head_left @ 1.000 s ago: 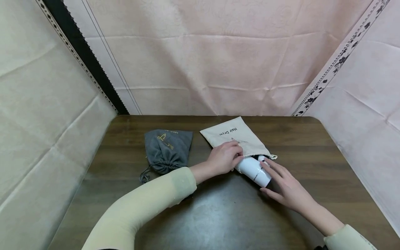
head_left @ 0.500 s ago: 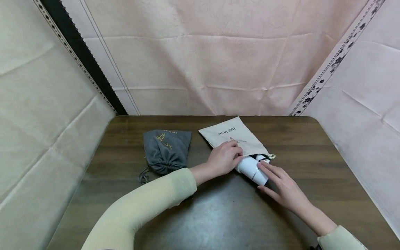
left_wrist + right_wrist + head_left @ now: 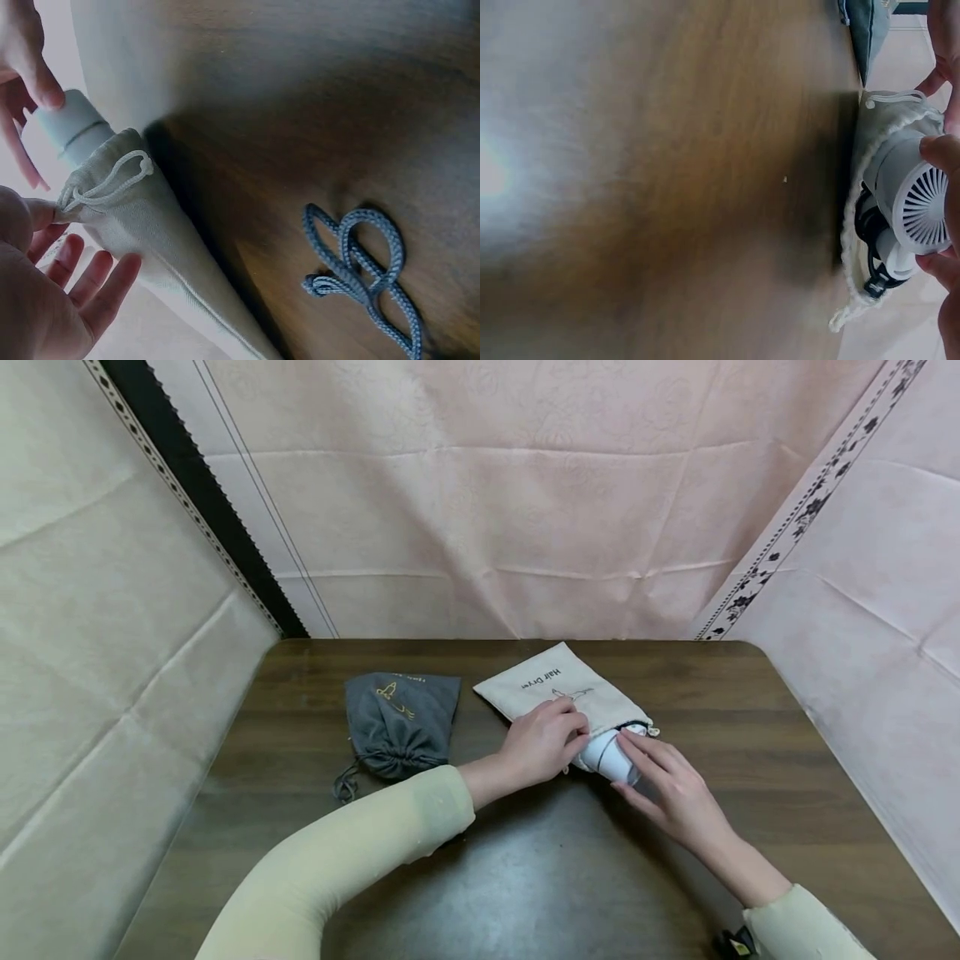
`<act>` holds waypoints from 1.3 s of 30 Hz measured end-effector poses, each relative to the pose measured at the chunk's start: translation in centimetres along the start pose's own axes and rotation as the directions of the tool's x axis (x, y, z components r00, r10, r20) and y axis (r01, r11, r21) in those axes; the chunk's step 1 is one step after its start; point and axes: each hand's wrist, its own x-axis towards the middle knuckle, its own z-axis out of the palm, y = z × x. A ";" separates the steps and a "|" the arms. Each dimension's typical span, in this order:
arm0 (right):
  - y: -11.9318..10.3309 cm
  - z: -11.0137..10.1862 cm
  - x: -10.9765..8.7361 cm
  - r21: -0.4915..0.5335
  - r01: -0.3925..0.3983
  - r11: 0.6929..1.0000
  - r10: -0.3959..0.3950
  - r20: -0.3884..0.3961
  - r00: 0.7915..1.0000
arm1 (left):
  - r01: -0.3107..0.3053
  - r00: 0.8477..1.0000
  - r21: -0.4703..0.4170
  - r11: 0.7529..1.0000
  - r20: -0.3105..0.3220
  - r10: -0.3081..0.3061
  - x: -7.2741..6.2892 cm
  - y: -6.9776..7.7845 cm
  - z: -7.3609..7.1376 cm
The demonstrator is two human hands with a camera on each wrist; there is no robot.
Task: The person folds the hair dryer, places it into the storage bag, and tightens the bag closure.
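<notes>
A white hair dryer (image 3: pixel 609 760) lies partly inside a cream drawstring bag (image 3: pixel 551 681) printed "Hair Dryer". The left hand (image 3: pixel 542 739) pinches the bag's mouth between thumb and finger, its other fingers loosely bent, as the left wrist view shows. At the dryer's protruding end, the right hand (image 3: pixel 670 787) holds the barrel between thumb and fingertips. In the right wrist view the round slotted vent (image 3: pixel 924 210) faces out of the bag. A black cord (image 3: pixel 871 221) is bunched beside it within the bag's opening. The rest of the dryer is hidden in the cloth.
A dark grey drawstring pouch (image 3: pixel 405 718) with gold print lies left of the bag, behind the left forearm. Its looped cord (image 3: pixel 367 262) trails on the brown wooden table (image 3: pixel 487 893). Pale cloth hangings (image 3: pixel 480 510) surround the table at the back and sides.
The right hand has moved up and left, sliding the hair dryer deeper into the bag, so less of the barrel shows. The left hand stays at the bag's mouth.
</notes>
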 end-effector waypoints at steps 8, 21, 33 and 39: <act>0.5 0.6 1.1 0.009 -0.012 1.000 0.012 -0.052 0.999 | -0.026 0.999 -0.018 1.000 -0.026 0.025 0.1 0.5 -0.2; 1.0 2.1 1.5 0.041 -0.055 0.998 0.054 0.006 0.999 | -0.048 0.999 -0.020 0.999 -0.025 0.047 0.0 0.5 0.3; 2.4 1.1 1.0 -0.034 -0.055 0.998 0.060 0.152 0.987 | -0.076 0.997 0.071 0.995 -0.003 0.077 -0.7 -0.2 0.9; 4.3 -1.1 1.1 -0.078 -0.062 0.995 0.076 0.179 0.981 | -0.085 0.996 0.054 0.995 -0.013 0.086 -1.1 -0.7 0.9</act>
